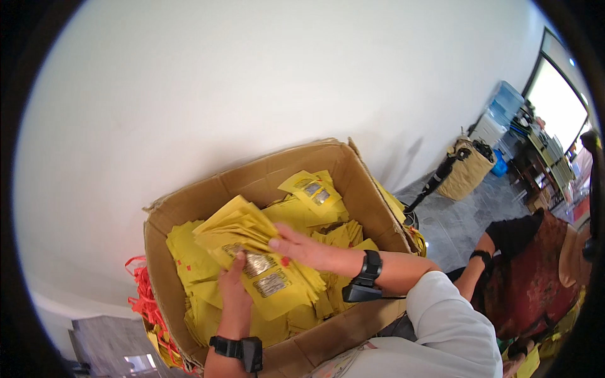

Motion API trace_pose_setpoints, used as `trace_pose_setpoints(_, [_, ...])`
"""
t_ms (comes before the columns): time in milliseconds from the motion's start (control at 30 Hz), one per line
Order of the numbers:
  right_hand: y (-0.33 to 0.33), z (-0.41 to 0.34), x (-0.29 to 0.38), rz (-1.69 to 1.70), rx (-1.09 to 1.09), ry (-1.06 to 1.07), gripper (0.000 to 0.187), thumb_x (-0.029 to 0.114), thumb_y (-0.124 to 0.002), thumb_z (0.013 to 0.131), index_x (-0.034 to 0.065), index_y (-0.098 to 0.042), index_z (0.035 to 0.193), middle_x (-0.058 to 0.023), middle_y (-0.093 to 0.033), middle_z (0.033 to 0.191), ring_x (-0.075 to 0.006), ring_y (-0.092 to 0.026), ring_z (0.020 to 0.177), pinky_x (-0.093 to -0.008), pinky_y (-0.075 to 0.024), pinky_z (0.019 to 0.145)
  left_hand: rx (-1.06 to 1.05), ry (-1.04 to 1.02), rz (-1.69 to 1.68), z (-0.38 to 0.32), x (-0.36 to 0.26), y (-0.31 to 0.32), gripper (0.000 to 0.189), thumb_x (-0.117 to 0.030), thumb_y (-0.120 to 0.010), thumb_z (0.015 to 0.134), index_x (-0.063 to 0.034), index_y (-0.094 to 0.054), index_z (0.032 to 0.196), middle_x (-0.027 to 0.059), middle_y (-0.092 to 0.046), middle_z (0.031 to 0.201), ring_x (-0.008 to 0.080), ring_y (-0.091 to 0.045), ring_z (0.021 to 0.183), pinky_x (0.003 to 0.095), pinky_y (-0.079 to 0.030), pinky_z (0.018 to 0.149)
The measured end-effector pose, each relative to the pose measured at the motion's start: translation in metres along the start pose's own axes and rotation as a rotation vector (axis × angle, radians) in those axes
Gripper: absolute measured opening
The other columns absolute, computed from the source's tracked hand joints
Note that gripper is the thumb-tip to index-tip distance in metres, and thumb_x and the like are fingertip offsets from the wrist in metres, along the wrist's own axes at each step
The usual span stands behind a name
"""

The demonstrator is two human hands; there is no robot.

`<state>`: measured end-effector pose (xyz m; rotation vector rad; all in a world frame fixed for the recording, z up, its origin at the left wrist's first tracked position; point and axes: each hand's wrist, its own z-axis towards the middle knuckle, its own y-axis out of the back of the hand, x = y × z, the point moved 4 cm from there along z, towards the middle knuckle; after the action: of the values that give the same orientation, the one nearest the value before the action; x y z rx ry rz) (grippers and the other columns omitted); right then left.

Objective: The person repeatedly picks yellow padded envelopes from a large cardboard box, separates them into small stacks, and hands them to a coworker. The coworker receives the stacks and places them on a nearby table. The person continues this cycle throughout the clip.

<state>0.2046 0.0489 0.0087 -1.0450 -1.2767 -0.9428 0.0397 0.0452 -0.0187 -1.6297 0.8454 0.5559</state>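
A thick bundle of yellow paper packets is between my two hands, tilted over a large cardboard box. The front packet bears dark printing and two silvery patches. My left hand grips the bundle from the lower left, its thumb lying across the front. At the upper right edge, my right hand pinches the packets, which fan apart at the top. Underneath, more yellow packets lie in uneven stacks within the box. One loose packet with silvery patches rests near the box's back right corner.
Red plastic strapping bunches at the box's left side. A white wall stands behind. At right are a brown sack, a black pole and a water dispenser. Another person works close by, beside yellow paper.
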Motion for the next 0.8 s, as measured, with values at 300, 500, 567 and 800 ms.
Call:
trace_pose_setpoints(300, [0.003, 0.019, 0.0, 0.09, 0.167, -0.023, 0.056, 0.014, -0.059, 0.082, 0.0006, -0.031, 0.128, -0.0066, -0.049, 0.113, -0.0107, -0.047, 0.096, -0.0255, -0.0422, 0.08, 0.019, -0.125, -0.041, 0.002, -0.01, 0.001, 0.047, -0.007, -0.058, 0.083, -0.0027, -0.036, 0.124, 0.0109, -0.052, 0.111, 0.0208, -0.054, 0.096, 0.0337, -0.048, 0.081])
trace_pose_setpoints(500, [0.08, 0.093, -0.07, 0.234, 0.104, -0.266, 0.059, 0.033, -0.06, 0.08, -0.0002, -0.039, 0.124, -0.0104, -0.052, 0.111, -0.0201, -0.054, 0.092, -0.0311, -0.0455, 0.079, 0.007, 0.075, 0.031, 0.012, -0.003, 0.012, 0.036, -0.015, -0.05, 0.089, -0.0005, -0.042, 0.121, 0.0126, -0.05, 0.116, 0.0245, -0.054, 0.1, 0.0366, -0.047, 0.082])
trace_pose_setpoints(567, [0.138, 0.116, -0.106, -0.202, -0.491, -0.121, 0.053, 0.031, -0.064, 0.075, 0.0011, -0.049, 0.116, -0.0152, -0.054, 0.109, -0.0279, -0.055, 0.093, -0.0357, -0.0454, 0.079, -0.005, 0.035, -0.032, 0.011, -0.005, 0.014, 0.038, -0.011, -0.054, 0.086, 0.0005, -0.041, 0.12, 0.0127, -0.051, 0.114, 0.0241, -0.055, 0.099, 0.0369, -0.048, 0.082])
trace_pose_setpoints(800, [0.225, 0.12, -0.208, -0.993, -0.891, -0.166, 0.034, 0.022, -0.066, 0.069, 0.0048, -0.06, 0.098, -0.0166, -0.059, 0.092, -0.0349, -0.055, 0.087, -0.0412, -0.0445, 0.076, -0.062, 0.01, -0.085, 0.014, -0.005, 0.019, 0.04, -0.007, -0.058, 0.083, -0.0014, -0.042, 0.12, 0.0114, -0.054, 0.11, 0.0234, -0.055, 0.096, 0.0363, -0.047, 0.083])
